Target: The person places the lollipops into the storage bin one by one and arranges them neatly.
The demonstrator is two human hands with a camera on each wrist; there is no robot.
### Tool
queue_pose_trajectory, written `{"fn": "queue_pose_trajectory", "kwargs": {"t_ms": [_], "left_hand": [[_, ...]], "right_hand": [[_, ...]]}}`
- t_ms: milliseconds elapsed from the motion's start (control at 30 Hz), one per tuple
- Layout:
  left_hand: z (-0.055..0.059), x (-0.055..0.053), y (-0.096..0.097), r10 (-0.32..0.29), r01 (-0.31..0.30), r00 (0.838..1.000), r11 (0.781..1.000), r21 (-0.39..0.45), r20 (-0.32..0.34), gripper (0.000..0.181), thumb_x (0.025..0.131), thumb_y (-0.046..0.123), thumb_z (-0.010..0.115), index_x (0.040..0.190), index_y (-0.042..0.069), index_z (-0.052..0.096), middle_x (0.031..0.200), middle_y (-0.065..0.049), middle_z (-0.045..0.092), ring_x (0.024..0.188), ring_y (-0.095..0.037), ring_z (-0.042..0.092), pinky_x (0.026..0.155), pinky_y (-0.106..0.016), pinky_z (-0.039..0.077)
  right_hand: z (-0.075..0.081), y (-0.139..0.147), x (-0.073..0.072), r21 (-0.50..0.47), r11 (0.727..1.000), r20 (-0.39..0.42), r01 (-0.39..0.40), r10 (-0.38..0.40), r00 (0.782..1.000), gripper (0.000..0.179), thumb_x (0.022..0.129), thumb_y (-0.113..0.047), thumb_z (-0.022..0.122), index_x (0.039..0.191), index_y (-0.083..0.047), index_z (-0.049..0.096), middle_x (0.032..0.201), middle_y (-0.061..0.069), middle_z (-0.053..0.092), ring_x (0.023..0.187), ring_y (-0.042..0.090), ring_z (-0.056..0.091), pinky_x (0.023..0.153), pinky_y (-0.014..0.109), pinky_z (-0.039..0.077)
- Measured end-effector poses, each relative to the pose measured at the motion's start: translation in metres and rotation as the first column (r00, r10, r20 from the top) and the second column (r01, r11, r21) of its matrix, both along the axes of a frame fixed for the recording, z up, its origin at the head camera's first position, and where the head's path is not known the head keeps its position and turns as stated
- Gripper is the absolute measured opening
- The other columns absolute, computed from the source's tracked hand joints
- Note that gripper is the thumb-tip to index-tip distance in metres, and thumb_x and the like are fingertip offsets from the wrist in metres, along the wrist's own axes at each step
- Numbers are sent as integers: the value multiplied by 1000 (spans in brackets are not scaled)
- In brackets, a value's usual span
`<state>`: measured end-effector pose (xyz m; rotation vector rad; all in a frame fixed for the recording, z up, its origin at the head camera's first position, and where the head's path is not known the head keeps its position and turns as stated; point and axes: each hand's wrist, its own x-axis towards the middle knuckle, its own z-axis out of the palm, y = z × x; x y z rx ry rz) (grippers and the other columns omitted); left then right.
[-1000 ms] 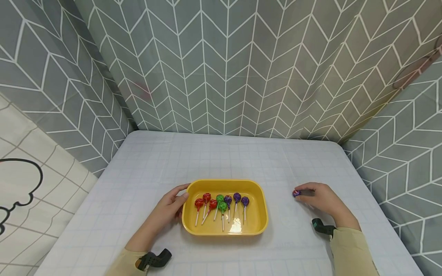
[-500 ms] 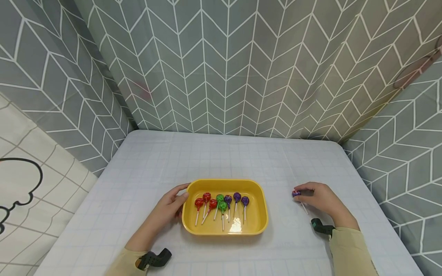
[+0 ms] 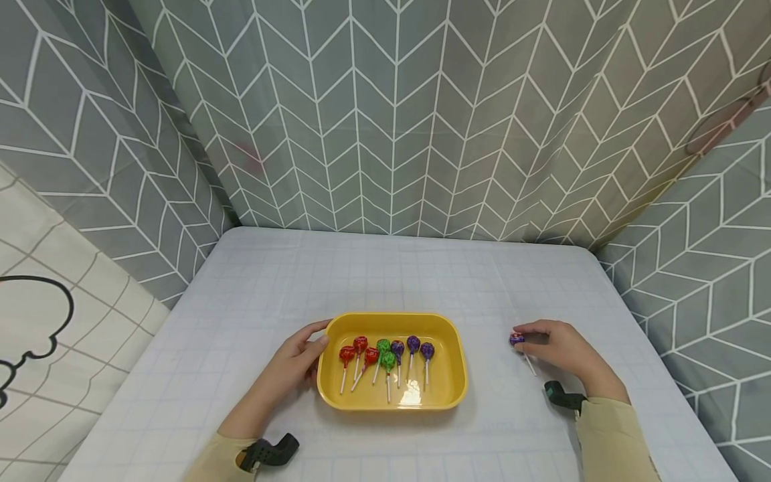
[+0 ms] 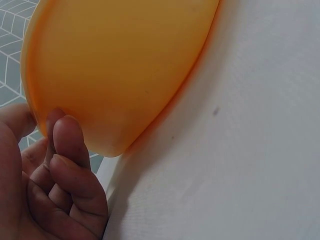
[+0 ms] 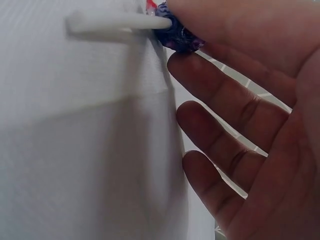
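Note:
A shallow yellow tray (image 3: 444, 385) lies on the table with several wrapped lollipops in it: red ones (image 3: 347, 355) on the left, green ones (image 3: 388, 361) in the middle and purple ones (image 3: 427, 351) on the right. My left hand (image 3: 292, 365) grips the tray's left end, its fingers curled against the wall, as the left wrist view shows. Off to the right, my right hand (image 3: 563, 347) pinches a purple lollipop (image 5: 175, 32) by its wrapped head between thumb and fingers. The white stick (image 5: 117, 22) of that lollipop sticks out toward the wrist. My other right fingers are loosely bent.
The table (image 3: 385, 274) has a white, faintly gridded cover. Grey chevron-patterned curtains (image 3: 373, 134) stand behind it and along the right side. On the left hangs a white checked cloth (image 3: 90, 314) with a black outline drawing.
The lollipop in my right hand has turned, so its white stick now shows below the fingers. My left hand and the tray have stayed in place.

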<state>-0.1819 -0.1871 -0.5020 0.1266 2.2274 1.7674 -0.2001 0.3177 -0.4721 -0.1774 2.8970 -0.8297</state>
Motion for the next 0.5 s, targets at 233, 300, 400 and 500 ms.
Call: {"fn": "queue_pose_trajectory", "kwargs": {"t_ms": [233,300,400,500], "left_hand": [[1,0,0,3,-3,1000,1000,-11,-5,37,90,42,50,126,37,44,69,-15,58,51,-26,49,45,-35,44],[1,0,0,2,-2,1000,1000,-10,-7,37,90,42,50,126,37,44,69,-15,58,52,-26,50,45,-35,44],[1,1,0,-2,2,1000,1000,-4,-7,37,90,43,50,127,37,44,70,-15,58,52,-26,50,45,-35,44],[0,0,0,-6,6,1000,1000,2,-7,38,90,42,49,127,37,44,70,-15,58,51,-25,50,45,-34,44]], "right_hand": [[0,-1,-1,15,1000,12,16,-16,1000,43,71,-50,69,102,-20,67,99,-3,63,94,17,55,81,42,45],[-1,-2,-1,19,1000,7,14,-14,1000,43,72,-50,69,103,-19,67,99,-2,63,94,19,55,81,43,44],[-2,-2,-1,19,1000,3,24,-24,1000,44,71,-50,70,104,-20,67,102,-1,63,97,20,55,82,44,44],[-3,-1,-1,14,1000,-2,11,-11,1000,45,72,-50,69,105,-19,67,102,0,63,97,20,55,82,44,44]]}}
